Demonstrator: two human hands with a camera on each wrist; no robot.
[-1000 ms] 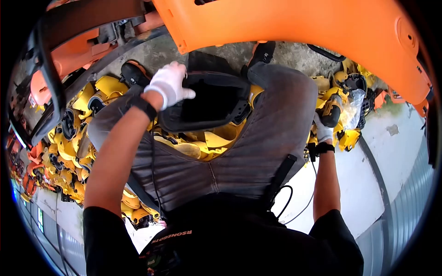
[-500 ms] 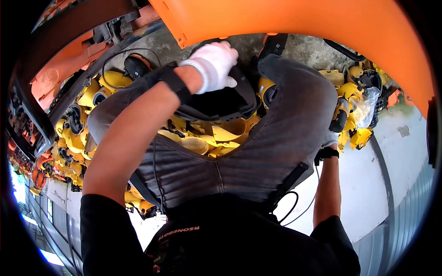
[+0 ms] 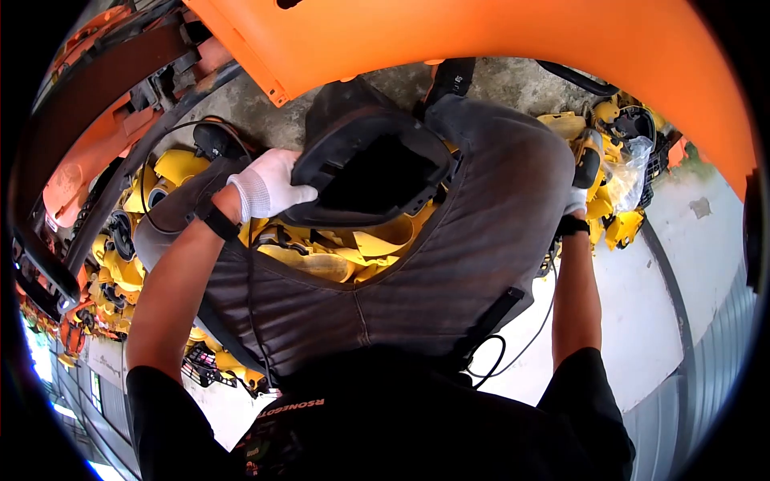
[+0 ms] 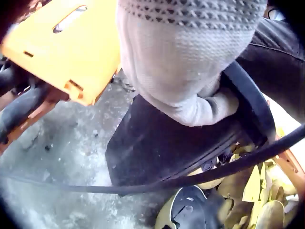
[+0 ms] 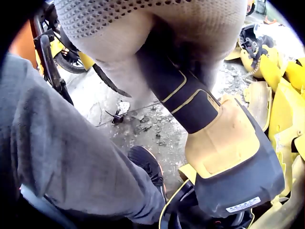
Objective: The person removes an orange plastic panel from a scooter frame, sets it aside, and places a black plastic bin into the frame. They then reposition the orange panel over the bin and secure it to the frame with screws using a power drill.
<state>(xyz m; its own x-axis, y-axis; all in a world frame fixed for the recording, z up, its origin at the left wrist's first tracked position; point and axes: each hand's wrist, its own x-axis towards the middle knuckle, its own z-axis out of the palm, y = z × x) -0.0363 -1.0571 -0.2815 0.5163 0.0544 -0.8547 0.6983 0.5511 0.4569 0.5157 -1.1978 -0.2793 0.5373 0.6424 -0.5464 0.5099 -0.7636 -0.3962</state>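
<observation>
Between the knees stands a black hollow bin-like part [image 3: 377, 172], its dark opening facing the body. The white-gloved left hand [image 3: 271, 183] grips its left rim; in the left wrist view the gloved hand [image 4: 190, 71] has its fingers curled over the edge of the black part [image 4: 162, 143]. Beyond the right knee, the gloved right hand [image 3: 576, 200] holds a yellow and black power tool [image 3: 588, 160]. The right wrist view has that hand [image 5: 157, 43] wrapped round the tool's dark handle, with the tool's body [image 5: 228, 143] hanging below.
A large orange panel [image 3: 481, 36] arches across the top. Yellow shell-like parts [image 3: 385, 240] lie between the legs, with more piled at left and right. Clear plastic [image 3: 630, 176] lies on the right pile. A thin black cable loops near the left shoe [image 3: 215, 138].
The left hand went across the black part's far edge, then came back to its left rim. The black part has tilted and moved slightly. The right hand still holds the tool beside the knee.
</observation>
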